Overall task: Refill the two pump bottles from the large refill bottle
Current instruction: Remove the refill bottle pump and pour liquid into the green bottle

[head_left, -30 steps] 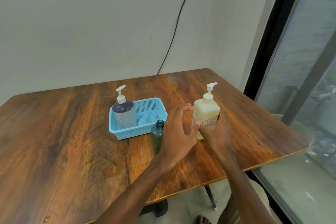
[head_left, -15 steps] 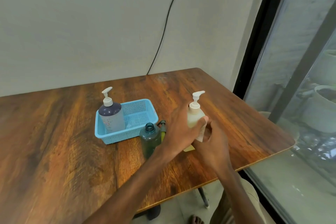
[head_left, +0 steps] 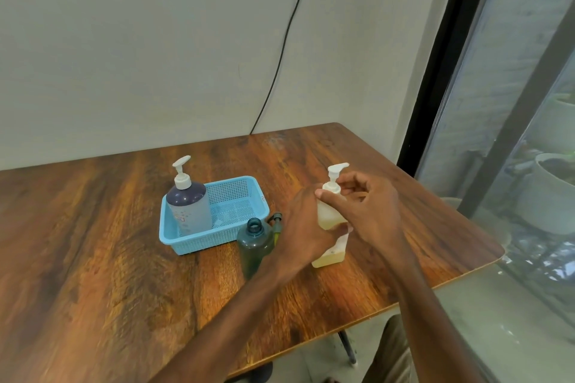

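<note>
A cream pump bottle (head_left: 330,218) with a white pump head stands on the wooden table (head_left: 93,274). My left hand (head_left: 306,227) grips its body from the left. My right hand (head_left: 370,211) reaches over from the right, thumb and fingers curled round the pump collar at its neck. A dark green refill bottle (head_left: 253,246) stands uncapped just left of my left hand, its cap hanging at its side. A second pump bottle (head_left: 189,202), dark at the top and clear below, stands in the left end of a light blue basket (head_left: 249,193).
The table's right edge is near, with a glass door or window (head_left: 513,165) beyond it. A black cable (head_left: 286,40) runs down the wall behind the table. Bare tabletop lies to the left and in front.
My right hand rose from the bottle's lower body to the pump collar. My left hand settled round the bottle's body. The view shifted slightly right.
</note>
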Action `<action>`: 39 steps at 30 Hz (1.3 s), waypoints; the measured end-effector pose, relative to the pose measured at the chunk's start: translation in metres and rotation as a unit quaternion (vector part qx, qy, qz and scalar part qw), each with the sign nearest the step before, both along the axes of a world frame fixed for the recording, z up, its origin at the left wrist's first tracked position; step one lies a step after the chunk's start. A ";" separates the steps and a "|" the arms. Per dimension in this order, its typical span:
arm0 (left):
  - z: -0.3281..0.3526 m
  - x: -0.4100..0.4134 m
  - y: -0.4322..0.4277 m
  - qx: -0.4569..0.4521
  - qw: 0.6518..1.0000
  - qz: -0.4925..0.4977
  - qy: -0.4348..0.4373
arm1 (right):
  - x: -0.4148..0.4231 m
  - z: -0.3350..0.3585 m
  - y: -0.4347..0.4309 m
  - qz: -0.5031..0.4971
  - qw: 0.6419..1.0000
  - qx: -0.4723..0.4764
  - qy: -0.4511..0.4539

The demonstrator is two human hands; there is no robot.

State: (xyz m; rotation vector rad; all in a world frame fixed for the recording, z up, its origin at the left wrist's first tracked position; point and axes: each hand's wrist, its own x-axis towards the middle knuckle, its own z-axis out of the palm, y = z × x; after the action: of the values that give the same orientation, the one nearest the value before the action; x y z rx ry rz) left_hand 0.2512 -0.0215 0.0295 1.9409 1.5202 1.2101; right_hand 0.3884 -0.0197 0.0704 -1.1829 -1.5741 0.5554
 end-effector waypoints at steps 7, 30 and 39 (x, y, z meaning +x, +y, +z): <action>0.000 -0.004 0.004 -0.008 1.000 -0.001 0.000 | 0.007 -0.002 0.009 0.049 0.998 0.003 0.028; 0.012 -0.016 0.006 -0.044 0.998 -0.049 -0.011 | 0.014 -0.002 0.014 0.083 0.996 -0.030 -0.002; 0.012 -0.015 0.003 -0.023 0.998 -0.050 -0.014 | 0.029 0.001 0.020 0.199 0.976 -0.088 0.021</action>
State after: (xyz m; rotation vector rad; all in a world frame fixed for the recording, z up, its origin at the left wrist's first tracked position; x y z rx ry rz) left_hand 0.2359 -0.0184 0.0416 1.9383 1.4074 1.1456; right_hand 0.4172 0.0001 0.0716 -0.9770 -1.7636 0.9906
